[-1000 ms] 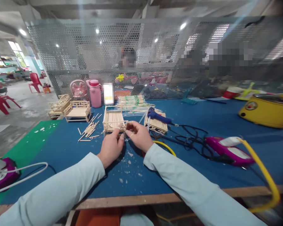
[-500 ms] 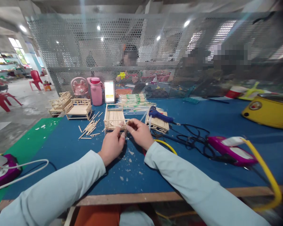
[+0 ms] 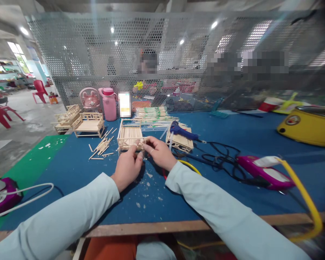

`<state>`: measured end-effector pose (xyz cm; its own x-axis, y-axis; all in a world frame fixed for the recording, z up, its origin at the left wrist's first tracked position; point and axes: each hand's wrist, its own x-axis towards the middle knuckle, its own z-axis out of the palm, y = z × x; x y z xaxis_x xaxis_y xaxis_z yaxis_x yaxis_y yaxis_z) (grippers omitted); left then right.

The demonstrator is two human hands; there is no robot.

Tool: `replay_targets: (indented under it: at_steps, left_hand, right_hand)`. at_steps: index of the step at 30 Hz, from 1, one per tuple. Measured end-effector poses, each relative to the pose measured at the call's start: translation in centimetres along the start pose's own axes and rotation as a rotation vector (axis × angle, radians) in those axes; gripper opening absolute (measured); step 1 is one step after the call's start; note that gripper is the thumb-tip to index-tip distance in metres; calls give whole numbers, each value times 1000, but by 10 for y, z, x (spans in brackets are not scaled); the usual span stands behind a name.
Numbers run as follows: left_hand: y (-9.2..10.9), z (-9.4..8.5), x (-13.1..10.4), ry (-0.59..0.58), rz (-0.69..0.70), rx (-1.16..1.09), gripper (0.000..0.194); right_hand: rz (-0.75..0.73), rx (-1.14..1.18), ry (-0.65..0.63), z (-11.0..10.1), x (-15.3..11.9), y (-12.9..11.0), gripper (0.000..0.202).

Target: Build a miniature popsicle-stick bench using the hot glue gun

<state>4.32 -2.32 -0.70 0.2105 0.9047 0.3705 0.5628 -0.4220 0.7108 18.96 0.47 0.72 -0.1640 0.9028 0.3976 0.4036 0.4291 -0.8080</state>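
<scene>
A small bench made of wooden sticks point(image 3: 130, 133) stands on the blue tabletop in front of me, with slats across its seat and low rails around it. My left hand point(image 3: 127, 166) is closed on its near right corner, thumb and fingers gripping the rail there. Right beside it, my right hand point(image 3: 160, 153) pinches at the same corner; whether a separate small stick sits between its fingertips is hidden. Just right of my right hand, a blue glue gun point(image 3: 182, 130) lies over another flat stick piece point(image 3: 180, 142).
Loose cut sticks point(image 3: 102, 146) lie left of the bench, near a finished-looking stick bench point(image 3: 89, 124). Bundled sticks point(image 3: 151, 115) lie behind. A pink thermos point(image 3: 109, 104) and a lit phone point(image 3: 124, 104) stand by the mesh screen. Black cables and a purple power strip point(image 3: 265, 173) spread rightward.
Both hands stay at the bench's near right corner with almost no movement. The whole view has shifted slightly, so things appear a little further left.
</scene>
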Motion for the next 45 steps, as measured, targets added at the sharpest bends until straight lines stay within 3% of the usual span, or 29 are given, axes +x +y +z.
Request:
replay_targets:
  at_steps: [29, 45]
  left_hand:
    - [-2, -1, 1, -45, 2, 35, 50]
    - [-4, 0, 1, -53, -9, 17, 50]
  right_hand:
    - [-10, 0, 65, -1, 0, 2, 11]
    - [109, 144, 84, 0, 1, 5, 24]
